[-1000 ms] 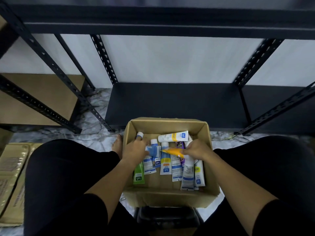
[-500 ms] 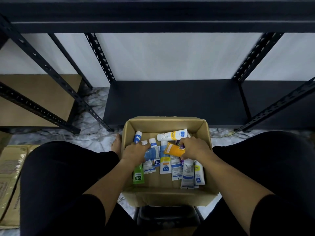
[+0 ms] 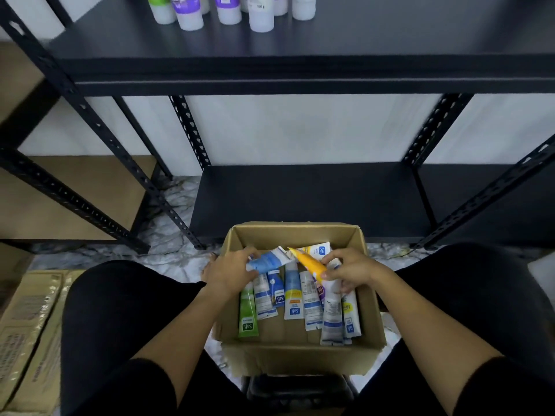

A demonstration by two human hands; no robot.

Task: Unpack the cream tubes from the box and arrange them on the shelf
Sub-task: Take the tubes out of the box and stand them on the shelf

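Note:
An open cardboard box (image 3: 374, 301) sits between my knees with several cream tubes lying inside. My left hand (image 3: 229, 273) grips a blue and white tube (image 3: 268, 262), lifted and pointing right. An orange tube (image 3: 307, 261) is pinched in my right hand (image 3: 350, 270), its tip aimed up-left over the box. A green tube (image 3: 247, 313) lies at the box's left side, and a white tube with yellow print (image 3: 316, 250) rests by the far wall. The upper black shelf (image 3: 300, 49) carries several standing tubes (image 3: 222, 10).
A bare lower black shelf (image 3: 300, 199) lies just beyond the box. Perforated black uprights (image 3: 189, 136) frame it on both sides. A flattened cardboard carton (image 3: 27, 334) lies on the marble floor at left. A dark stool (image 3: 297, 391) sits under the box.
The view has tilted up, bringing the upper shelf and its tubes into sight. Both hands have lifted their tubes higher out of the pile; the left now holds the blue tube clear.

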